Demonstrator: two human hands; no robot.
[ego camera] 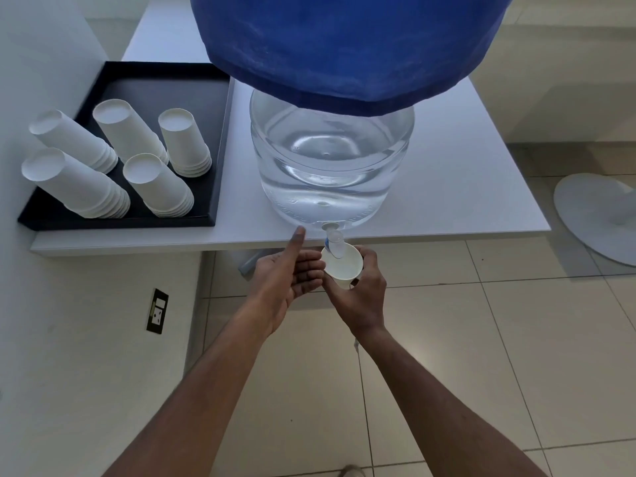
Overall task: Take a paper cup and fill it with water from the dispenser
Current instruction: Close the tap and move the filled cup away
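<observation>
A clear water dispenser jug (332,160) with a blue cloth cover (347,46) stands at the front edge of a white table (464,187). Its small tap (333,241) juts out over the edge. My right hand (361,290) holds a white paper cup (344,266) upright directly under the tap, the spout tip dipping into the cup's mouth. My left hand (292,273) is open beside the cup, palm turned toward it, thumb up near the jug's base. Whether water is flowing I cannot tell.
A black tray (213,156) on the table's left holds several stacks of upside-down white paper cups (158,184). A white wall with a dark socket (157,310) is on the left. A white round fan base (599,215) sits on the tiled floor at right.
</observation>
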